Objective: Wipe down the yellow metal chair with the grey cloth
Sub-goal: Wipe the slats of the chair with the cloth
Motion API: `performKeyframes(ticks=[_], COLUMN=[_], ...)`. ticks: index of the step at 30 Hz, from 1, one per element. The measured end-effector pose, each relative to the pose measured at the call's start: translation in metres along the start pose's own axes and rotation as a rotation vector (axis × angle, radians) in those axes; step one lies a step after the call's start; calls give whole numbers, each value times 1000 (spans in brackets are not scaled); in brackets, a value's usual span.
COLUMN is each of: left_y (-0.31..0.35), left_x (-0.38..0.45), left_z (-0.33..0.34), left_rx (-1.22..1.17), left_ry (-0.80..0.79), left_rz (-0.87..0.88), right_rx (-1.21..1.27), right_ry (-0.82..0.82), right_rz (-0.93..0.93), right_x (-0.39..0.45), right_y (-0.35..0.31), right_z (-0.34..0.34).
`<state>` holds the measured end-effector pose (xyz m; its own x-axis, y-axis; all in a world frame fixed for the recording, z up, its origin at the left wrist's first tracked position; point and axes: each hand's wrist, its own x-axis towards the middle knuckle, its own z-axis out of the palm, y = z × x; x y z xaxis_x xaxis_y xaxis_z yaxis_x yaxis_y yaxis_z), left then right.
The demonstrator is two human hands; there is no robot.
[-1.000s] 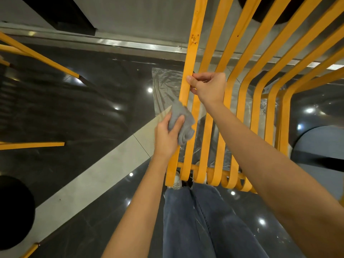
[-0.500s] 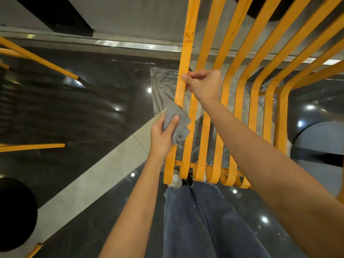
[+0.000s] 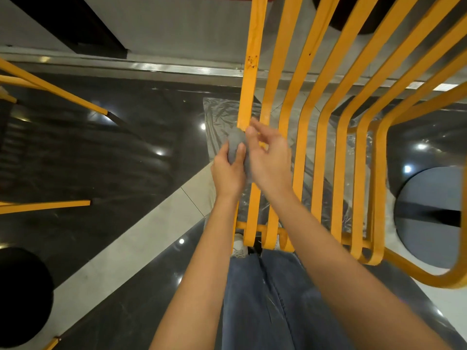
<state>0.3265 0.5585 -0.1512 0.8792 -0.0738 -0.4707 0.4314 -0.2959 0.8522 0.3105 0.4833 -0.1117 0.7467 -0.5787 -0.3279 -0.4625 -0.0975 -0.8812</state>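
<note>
Since the earlier frame, the right hand (image 3: 269, 157) is no longer gripping the yellow slat higher up; it is now sitting lower, just beside the left hand (image 3: 228, 170), with its fingers loosely spread and holding nothing, fingertips hovering near the grey cloth (image 3: 236, 144). Whether those fingertips are actually touching the cloth cannot be told. The left hand is gripping the cloth bunched in its fingers, thumb curled over it, and pressing it against the leftmost slat of the yellow metal chair (image 3: 321, 137), about where that slat is crossing in front of the clear plastic sheet (image 3: 219, 114) lying on the dark glossy floor (image 3: 101, 160).

The step in hand is probably a regrip or a refold of the cloth between strokes along the slat. From here, the main risk is that the chair is going unsteadied: with no hand bracing it, a firm wipe could be pushing the light frame sideways or tipping it on the slick floor and plastic. The bunched cloth is also covering little surface, so the slat's edges and rear face could be getting missed, and a loose grip during the changeover could be letting the cloth slip through the gap between slats.
</note>
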Motion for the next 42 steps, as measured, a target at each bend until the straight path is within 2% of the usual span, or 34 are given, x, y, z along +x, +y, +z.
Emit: performKeyframes(ticks=[3,5,7,9,12,15,19,24,27,30,35,38,42], left_y=[6,6,0,-9,-29,-42,-49,-51,-51,-51,-48,-47,-47], left_x=[-1,-10,-16,-19,-18,-24,-27,-25,-25,-27,-29,-28,-26], left_z=[3,-7,-20,-31,-27,-13,-5,-4,-3,-3,-3,-3,1], left_rx=[-154,-271,-451,-519,-231,-54,128,157,160,192,268,268,277], left_ry=[-95,-71,-74,-23,66,20,-5,15,1,5,10,-1,22], left_rz=[-62,-120,-140,-149,-73,32,188,223,215,220,205,210,203], right_rx=[20,54,56,-1,-81,-124,54,152,38,-44,75,-78,-143], right_ry=[-168,-241,-247,-190,-45,37,87,60,32,70,73,9,64], right_rz=[60,67,-3,-91,-162,-173,-115,132,46,-33,-66,-124,-169], right_x=[-26,-24,-21,-20,-9,24,80,57,46,79,92,63,93], right_y=[16,32,45,54,58,41,20,40,34,16,21,30,5], right_z=[9,16,24,36,53,57,50,43,48,51,34,42,45])
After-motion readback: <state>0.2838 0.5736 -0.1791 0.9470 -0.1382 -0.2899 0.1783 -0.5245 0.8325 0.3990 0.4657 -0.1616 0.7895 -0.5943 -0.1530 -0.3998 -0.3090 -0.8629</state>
